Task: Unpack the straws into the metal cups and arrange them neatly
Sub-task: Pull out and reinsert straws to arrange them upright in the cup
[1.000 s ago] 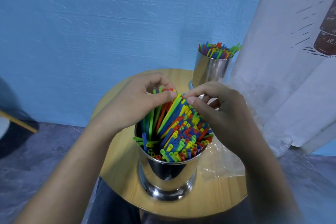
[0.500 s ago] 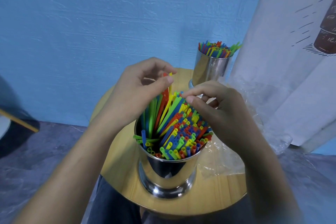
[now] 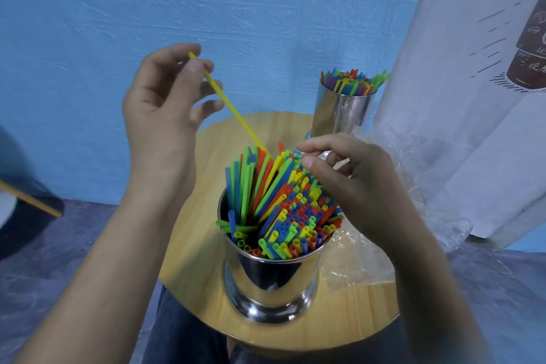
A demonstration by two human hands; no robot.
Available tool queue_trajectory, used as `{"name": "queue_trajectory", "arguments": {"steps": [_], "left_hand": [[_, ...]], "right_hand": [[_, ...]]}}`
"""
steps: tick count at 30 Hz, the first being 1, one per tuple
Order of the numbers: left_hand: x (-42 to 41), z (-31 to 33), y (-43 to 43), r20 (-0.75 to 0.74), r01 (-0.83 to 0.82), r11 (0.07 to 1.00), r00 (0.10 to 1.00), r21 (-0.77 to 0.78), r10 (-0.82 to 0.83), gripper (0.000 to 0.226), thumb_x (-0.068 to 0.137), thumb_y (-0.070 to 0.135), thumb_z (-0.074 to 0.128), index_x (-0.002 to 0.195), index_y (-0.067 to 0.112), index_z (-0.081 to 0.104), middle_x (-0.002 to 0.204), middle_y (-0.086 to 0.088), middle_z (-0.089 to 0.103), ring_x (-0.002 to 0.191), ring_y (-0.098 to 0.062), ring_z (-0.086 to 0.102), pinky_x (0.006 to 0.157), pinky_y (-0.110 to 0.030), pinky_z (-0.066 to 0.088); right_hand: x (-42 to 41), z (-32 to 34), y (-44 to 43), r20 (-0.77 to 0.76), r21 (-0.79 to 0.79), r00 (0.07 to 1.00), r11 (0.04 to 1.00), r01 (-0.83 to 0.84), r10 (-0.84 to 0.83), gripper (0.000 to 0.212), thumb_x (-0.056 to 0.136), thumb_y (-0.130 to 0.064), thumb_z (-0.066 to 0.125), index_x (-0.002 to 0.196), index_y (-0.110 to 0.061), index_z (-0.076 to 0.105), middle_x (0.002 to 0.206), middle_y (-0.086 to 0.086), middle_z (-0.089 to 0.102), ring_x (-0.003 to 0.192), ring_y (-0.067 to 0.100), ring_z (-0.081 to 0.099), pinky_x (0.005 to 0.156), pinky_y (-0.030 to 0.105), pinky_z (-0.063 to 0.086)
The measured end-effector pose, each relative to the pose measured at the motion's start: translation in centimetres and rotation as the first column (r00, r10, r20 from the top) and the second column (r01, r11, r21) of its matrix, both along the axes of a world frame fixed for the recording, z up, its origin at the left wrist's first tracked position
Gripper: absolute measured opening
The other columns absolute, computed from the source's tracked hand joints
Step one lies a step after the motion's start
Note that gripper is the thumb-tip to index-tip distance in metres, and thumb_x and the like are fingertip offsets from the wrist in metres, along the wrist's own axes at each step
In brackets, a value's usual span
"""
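Blue wall (image 3: pixel 88 38): filling the far side of the scene.

White printed sheet (image 3: pixel 443 97): hanging at the right, beside the table.

Round wooden table (image 3: pixel 201 245): sitting right in front of you and carrying both cups.

Left hand (image 3: pixel 159 106): you are raising it above the table's far left part and pinching a yellow straw between thumb and forefinger near its upper end. The other fingers are spreading loosely.

Right hand (image 3: pixel 360 186): you are curling it over the far right side of the near cup. Thumb and forefinger are closing narrowly on a few straw tips.

Clear plastic wrapper (image 3: pixel 354 263): lying crumpled on the table's right side, just beside the near cup.

Near metal cup (image 3: pixel 271 284): standing upright at the table's near middle, packed with straws (image 3: pixel 283 204) in red, blue, green and yellow, most of them leaning toward the far left.

Far metal cup (image 3: pixel 339 115): standing upright at the table's far right edge, holding its own bunch of coloured straws (image 3: pixel 351 81).

Yellow straw (image 3: pixel 233 109): slanting down to the right from your left hand, its lower end meeting the far side of the bundle in the near cup.
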State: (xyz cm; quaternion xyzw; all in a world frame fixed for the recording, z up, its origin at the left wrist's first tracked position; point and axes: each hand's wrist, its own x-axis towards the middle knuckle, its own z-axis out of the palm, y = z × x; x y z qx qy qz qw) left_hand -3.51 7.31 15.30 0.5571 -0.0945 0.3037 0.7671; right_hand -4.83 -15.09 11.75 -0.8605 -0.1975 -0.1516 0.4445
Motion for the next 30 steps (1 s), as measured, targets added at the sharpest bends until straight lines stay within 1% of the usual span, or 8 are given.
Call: {"name": "queue_trajectory", "arguments": {"steps": [7, 12, 17, 22, 24, 27, 29, 30], "left_hand": [[-0.3, -0.4, 1.4, -0.029, -0.063, 0.979, 0.998, -0.194, 0.059, 0.007, 0.104, 0.015, 0.058, 0.111, 0.017, 0.061, 0.1, 0.001, 0.065, 0.09, -0.02, 0.063, 0.08, -0.028, 0.052], [-1.0, -0.3, 1.3, -0.017, -0.103, 0.964, 0.995, -0.244, 0.102, 0.007, 0.104, 0.015, 0.058, 0.11, 0.017, 0.061, 0.102, 0.001, 0.065, 0.092, -0.02, 0.064, 0.079, -0.028, 0.053], [-1.2, -0.6, 0.8, -0.028, -0.057, 0.962, 0.998, -0.268, 0.052, 0.006, 0.105, 0.014, 0.057, 0.109, 0.017, 0.059, 0.104, -0.001, 0.064, 0.087, -0.018, 0.066, 0.079, -0.028, 0.054], [-0.9, -1.8, -0.1, -0.125, -0.02, 0.94, 0.992, -0.34, -0.024, 0.005, 0.103, 0.009, 0.059, 0.103, 0.014, 0.059, 0.098, -0.002, 0.066, 0.082, -0.019, 0.07, 0.08, -0.027, 0.057], [-0.8, -2.3, -0.5, -0.182, -0.043, 0.963, 0.983, -0.265, -0.006, 0.007, 0.102, 0.01, 0.062, 0.097, 0.015, 0.061, 0.093, -0.001, 0.067, 0.082, -0.021, 0.07, 0.08, -0.031, 0.058], [-0.7, -3.1, -0.5, -0.28, -0.042, 0.999, 0.959, -0.004, 0.039, 0.009, 0.099, 0.015, 0.067, 0.091, 0.02, 0.065, 0.085, 0.005, 0.072, 0.087, -0.018, 0.072, 0.084, -0.034, 0.059], [-1.0, -3.6, -0.2, -0.301, 0.023, 0.98, 0.953, 0.199, 0.039, 0.004, 0.095, 0.026, 0.072, 0.095, 0.025, 0.067, 0.094, 0.0, 0.074, 0.096, -0.015, 0.072, 0.087, -0.032, 0.057], [-1.2, -3.7, -0.1, -0.315, 0.089, 0.955, 0.949, 0.283, 0.005, 0.011, 0.092, 0.033, 0.072, 0.101, 0.029, 0.068, 0.101, -0.003, 0.074, 0.1, -0.014, 0.072, 0.088, -0.028, 0.057]], "right_hand": [[-0.2, 0.3, 0.4, 0.003, 0.005, 1.0, 1.0, 0.005, -0.005, 0.016, 0.095, -0.039, 0.061, 0.105, -0.045, 0.073, 0.092, -0.022, 0.068, 0.088, 0.006, 0.063, 0.069, 0.023, 0.049], [-0.4, 0.3, 0.6, 0.012, 0.044, 1.0, 0.999, 0.0, -0.001, 0.02, 0.093, -0.041, 0.06, 0.103, -0.035, 0.076, 0.091, -0.019, 0.071, 0.089, 0.008, 0.068, 0.069, 0.024, 0.054], [-0.8, 0.5, 0.4, 0.083, 0.2, 0.995, 0.977, -0.074, 0.058, 0.014, 0.099, -0.019, 0.067, 0.098, -0.032, 0.073, 0.09, -0.018, 0.074, 0.088, 0.006, 0.071, 0.07, 0.017, 0.053], [-1.1, 0.9, 0.0, 0.019, 0.479, 0.991, 0.869, -0.127, 0.135, 0.013, 0.091, -0.021, 0.073, 0.103, -0.02, 0.074, 0.085, 0.003, 0.077, 0.07, 0.007, 0.065, 0.063, 0.021, 0.051], [-1.0, 0.9, -0.2, 0.003, 0.563, 0.99, 0.818, -0.117, 0.139, 0.017, 0.089, -0.019, 0.071, 0.105, -0.013, 0.073, 0.088, 0.009, 0.077, 0.072, 0.015, 0.065, 0.064, 0.027, 0.052], [-1.0, 1.2, -0.5, -0.03, 0.699, 0.99, 0.711, -0.075, 0.134, 0.02, 0.086, -0.022, 0.067, 0.102, -0.012, 0.073, 0.088, 0.007, 0.077, 0.078, 0.018, 0.068, 0.066, 0.026, 0.053], [-1.0, 1.5, -0.7, -0.029, 0.76, 0.995, 0.649, -0.041, 0.097, 0.015, 0.087, -0.025, 0.066, 0.096, -0.017, 0.074, 0.085, 0.004, 0.076, 0.078, 0.017, 0.069, 0.066, 0.024, 0.053], [-1.0, 1.6, -0.8, -0.022, 0.776, 0.998, 0.63, -0.024, 0.066, 0.011, 0.091, -0.024, 0.064, 0.095, -0.018, 0.072, 0.085, 0.003, 0.075, 0.079, 0.017, 0.07, 0.066, 0.024, 0.054]]}}
